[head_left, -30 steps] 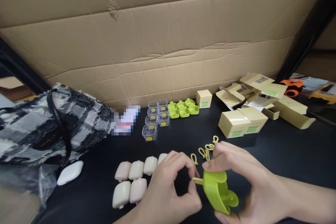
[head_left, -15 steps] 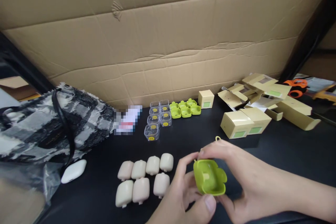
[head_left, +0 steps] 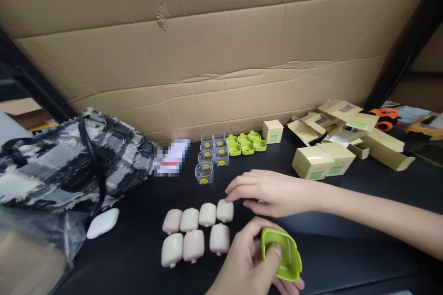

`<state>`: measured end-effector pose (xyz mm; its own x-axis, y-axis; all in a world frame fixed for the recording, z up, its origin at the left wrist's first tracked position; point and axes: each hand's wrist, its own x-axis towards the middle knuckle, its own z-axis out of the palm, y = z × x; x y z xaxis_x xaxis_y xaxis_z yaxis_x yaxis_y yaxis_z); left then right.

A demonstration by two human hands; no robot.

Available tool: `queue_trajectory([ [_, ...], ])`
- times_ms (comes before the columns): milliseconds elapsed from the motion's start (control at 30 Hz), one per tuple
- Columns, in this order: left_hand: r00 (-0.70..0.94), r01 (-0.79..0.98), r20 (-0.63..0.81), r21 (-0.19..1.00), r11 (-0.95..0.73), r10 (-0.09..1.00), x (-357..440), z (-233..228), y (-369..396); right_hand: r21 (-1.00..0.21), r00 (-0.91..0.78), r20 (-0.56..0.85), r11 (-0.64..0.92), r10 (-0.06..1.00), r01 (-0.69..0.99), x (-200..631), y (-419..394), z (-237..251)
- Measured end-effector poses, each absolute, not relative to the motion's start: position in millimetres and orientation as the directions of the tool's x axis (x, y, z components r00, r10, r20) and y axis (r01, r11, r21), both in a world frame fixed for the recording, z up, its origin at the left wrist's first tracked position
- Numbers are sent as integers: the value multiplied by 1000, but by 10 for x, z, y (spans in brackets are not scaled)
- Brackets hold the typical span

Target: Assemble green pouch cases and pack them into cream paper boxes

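Seven beige cases (head_left: 197, 233) sit in two rows on our bench (head_left: 346, 249). Just right of them, our left hand (head_left: 247, 262) pinches the green case (head_left: 282, 253) (thumb inside its rim), while our right hand (head_left: 268, 192), fingers spread, touches the nearest beige one.

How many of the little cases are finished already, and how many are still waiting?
One closed box by the cardboard wall looks done. The left hand holds a green case; the right hand touches a beige piece. Seven beige pieces, six green cases and clear cases wait.
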<state>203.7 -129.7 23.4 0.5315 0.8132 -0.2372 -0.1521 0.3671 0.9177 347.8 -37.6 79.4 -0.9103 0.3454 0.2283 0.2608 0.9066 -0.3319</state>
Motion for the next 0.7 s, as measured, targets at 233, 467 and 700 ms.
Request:
queue_trajectory([
  [233,533,-199,-215,908,369,818,2095,58,-1259,-316,-942,157,919,297,237,3260,-283,667],
  [467,587,-140,-239,911,388,774,2071,177,-1262,-342,-922,222,911,316,230,3370,-298,726],
  [700,559,-436,-208,750,497,803,2037,95,-1155,-555,-551,598,796,583,241,3778,-541,772],
])
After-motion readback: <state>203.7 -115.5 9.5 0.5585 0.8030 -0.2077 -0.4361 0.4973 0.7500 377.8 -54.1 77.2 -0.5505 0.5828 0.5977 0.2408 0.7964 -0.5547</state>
